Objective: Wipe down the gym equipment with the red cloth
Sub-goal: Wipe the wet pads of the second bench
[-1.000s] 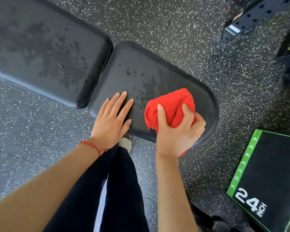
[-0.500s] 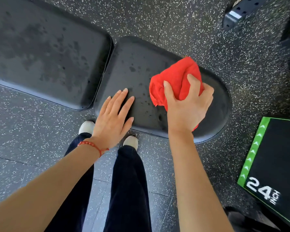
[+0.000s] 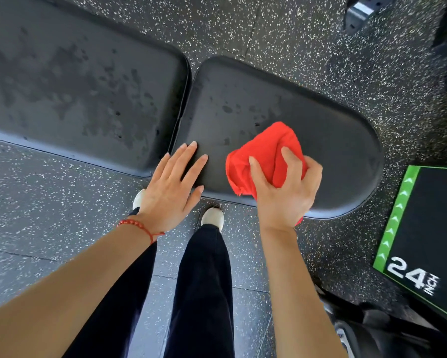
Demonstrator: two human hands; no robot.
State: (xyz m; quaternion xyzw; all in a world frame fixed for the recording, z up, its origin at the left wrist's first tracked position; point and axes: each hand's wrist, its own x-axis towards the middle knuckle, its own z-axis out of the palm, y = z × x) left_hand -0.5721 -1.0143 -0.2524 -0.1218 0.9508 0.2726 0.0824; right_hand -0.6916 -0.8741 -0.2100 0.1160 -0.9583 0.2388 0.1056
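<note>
A black padded bench lies below me in two parts: a rounded seat pad (image 3: 320, 120) and a longer back pad (image 3: 83, 91), both speckled with wet spots. A bunched red cloth (image 3: 263, 148) sits on the seat pad near its front edge. My right hand (image 3: 284, 192) grips the cloth from behind, fingers curled over it. My left hand (image 3: 173, 187) rests flat on the seat pad's front left corner, fingers straight and spread.
A black plyo box (image 3: 429, 228) with a green edge and "24 INCH" lettering stands at the right. A metal frame piece (image 3: 359, 14) shows at the top right. My legs and white shoes (image 3: 212, 218) stand on speckled rubber flooring (image 3: 49, 208).
My right hand has drawn the red cloth back from the far side of the seat pad toward the near edge. My left hand stays on the pad's left corner.
</note>
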